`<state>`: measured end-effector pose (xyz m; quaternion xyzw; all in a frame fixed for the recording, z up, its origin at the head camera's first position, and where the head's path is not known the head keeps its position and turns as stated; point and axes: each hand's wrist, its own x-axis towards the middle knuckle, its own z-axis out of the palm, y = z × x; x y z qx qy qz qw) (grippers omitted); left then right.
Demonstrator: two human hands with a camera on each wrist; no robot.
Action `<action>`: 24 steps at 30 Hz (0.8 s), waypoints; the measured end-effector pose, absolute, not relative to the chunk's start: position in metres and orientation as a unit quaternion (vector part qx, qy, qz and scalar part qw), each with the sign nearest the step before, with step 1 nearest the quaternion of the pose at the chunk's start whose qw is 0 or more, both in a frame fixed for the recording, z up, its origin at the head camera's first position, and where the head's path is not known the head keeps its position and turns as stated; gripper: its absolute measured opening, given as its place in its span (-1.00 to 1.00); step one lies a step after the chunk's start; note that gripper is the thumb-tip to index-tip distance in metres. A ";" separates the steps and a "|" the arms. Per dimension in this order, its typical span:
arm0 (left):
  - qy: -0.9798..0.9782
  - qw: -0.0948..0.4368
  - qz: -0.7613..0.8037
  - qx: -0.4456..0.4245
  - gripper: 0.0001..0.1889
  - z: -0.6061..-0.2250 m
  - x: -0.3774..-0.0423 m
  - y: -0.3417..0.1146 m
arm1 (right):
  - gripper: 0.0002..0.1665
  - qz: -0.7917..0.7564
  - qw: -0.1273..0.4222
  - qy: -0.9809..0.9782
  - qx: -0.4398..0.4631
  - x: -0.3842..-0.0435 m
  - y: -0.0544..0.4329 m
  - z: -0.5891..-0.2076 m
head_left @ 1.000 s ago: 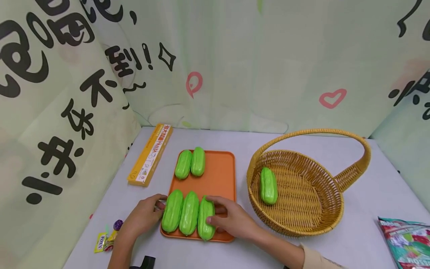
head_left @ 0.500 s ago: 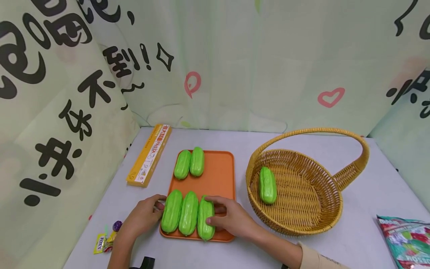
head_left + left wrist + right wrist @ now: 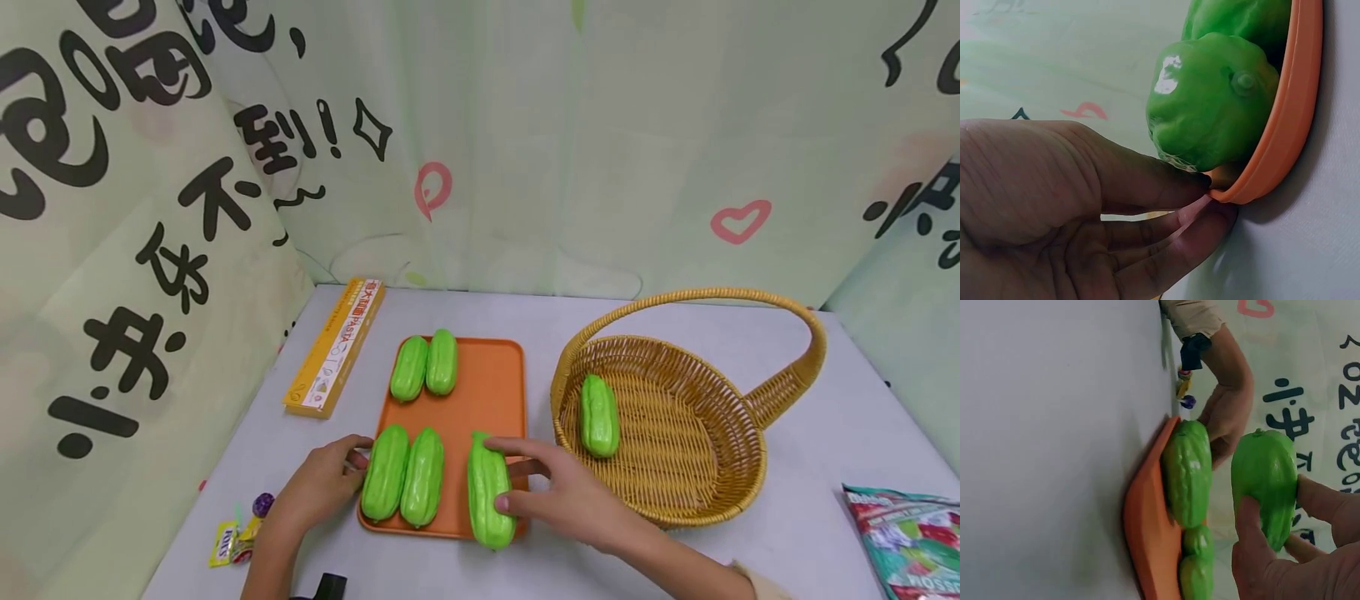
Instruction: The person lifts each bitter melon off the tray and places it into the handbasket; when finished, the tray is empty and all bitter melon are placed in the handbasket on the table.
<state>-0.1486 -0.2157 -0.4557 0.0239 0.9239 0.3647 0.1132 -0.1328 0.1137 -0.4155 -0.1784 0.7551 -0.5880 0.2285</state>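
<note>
In the head view my right hand point(image 3: 566, 492) grips a plump, ridged green cucumber point(image 3: 490, 492) between thumb and fingers. The right wrist view has this cucumber point(image 3: 1264, 481) raised clear of the orange tray point(image 3: 1147, 531). At the tray's left edge, my left hand point(image 3: 322, 479) pinches the rim; in the left wrist view its thumb is on the inside of the tray rim point(image 3: 1297, 119), with fingers outside. Two similar cucumbers lie side by side at the tray's near left, the outer cucumber point(image 3: 386, 472) close to my left hand. Two more, including a cucumber point(image 3: 442, 362), lie at its far end.
Right of the tray stands a wicker basket point(image 3: 675, 433) with a tall arched handle, holding one cucumber point(image 3: 599, 415). A yellow pasta box point(image 3: 335, 347) lies at the back left. Small candies point(image 3: 242, 533) are by my left forearm; a colourful bag point(image 3: 911, 537) is at the right edge.
My right hand has lifted the rightmost near cucumber from the row and moved it right, leaving a gap beside the other two. The left hand has stayed at the tray rim.
</note>
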 end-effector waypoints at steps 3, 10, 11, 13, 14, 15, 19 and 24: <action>0.924 0.115 0.363 0.023 -0.59 -0.455 -0.148 -0.215 | -0.30 -0.619 0.236 0.729 -0.173 -0.127 0.130 -0.398; 0.926 0.115 0.360 0.025 -0.59 -0.455 -0.149 -0.215 | -0.30 -0.570 0.179 0.788 -0.149 -0.120 0.182 -0.360; 0.926 0.115 0.359 0.025 -0.59 -0.456 -0.150 -0.215 | -0.31 -0.557 0.168 0.801 -0.142 -0.121 0.191 -0.356; 0.926 0.114 0.359 0.026 -0.59 -0.457 -0.150 -0.215 | -0.32 -0.536 0.149 0.820 -0.134 -0.125 0.208 -0.350; 0.926 0.113 0.358 0.026 -0.59 -0.457 -0.150 -0.216 | -0.33 -0.534 0.146 0.823 -0.128 -0.128 0.216 -0.348; 0.926 0.113 0.359 0.026 -0.59 -0.457 -0.151 -0.216 | -0.34 -0.530 0.143 0.827 -0.127 -0.131 0.224 -0.348; 0.926 0.110 0.360 0.026 -0.59 -0.457 -0.150 -0.216 | -0.34 -0.509 0.141 0.838 -0.136 -0.151 0.257 -0.356; 0.925 0.111 0.362 0.027 -0.60 -0.457 -0.150 -0.216 | -0.28 -0.511 0.159 0.834 -0.136 -0.173 0.282 -0.379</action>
